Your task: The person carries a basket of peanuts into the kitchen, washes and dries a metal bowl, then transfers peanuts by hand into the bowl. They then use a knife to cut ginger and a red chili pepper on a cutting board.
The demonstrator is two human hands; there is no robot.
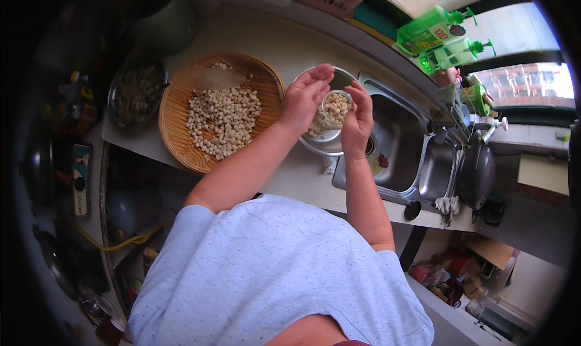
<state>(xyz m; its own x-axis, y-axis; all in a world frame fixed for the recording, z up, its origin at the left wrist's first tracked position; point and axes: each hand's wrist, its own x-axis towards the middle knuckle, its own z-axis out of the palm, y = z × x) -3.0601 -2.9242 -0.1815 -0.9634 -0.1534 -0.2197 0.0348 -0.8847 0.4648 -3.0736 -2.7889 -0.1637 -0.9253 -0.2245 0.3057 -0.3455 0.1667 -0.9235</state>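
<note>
Between my hands is a clear round jar [336, 106] holding pale beans or shelled nuts. It is over a round metal bowl [321, 147], partly hidden by my hands and the jar. My right hand [358, 121] curls its fingers around the jar's right side and rim. On the jar's left, my left hand [304, 99] has its fingers stretched out, palm toward the jar; whether it touches the jar I cannot tell. To the left sits a woven bamboo basket [173, 137] with a spread of the same pale pieces [225, 119]. A flat brownish oval thing [213, 78] lies across its far part.
A steel double sink [396, 143] is right of the bowl. Green pump bottles [426, 31] line the window ledge. A dark-rimmed bowl [138, 95] stands left of the basket. Gloves or a cloth [448, 207] hang at the sink's front edge.
</note>
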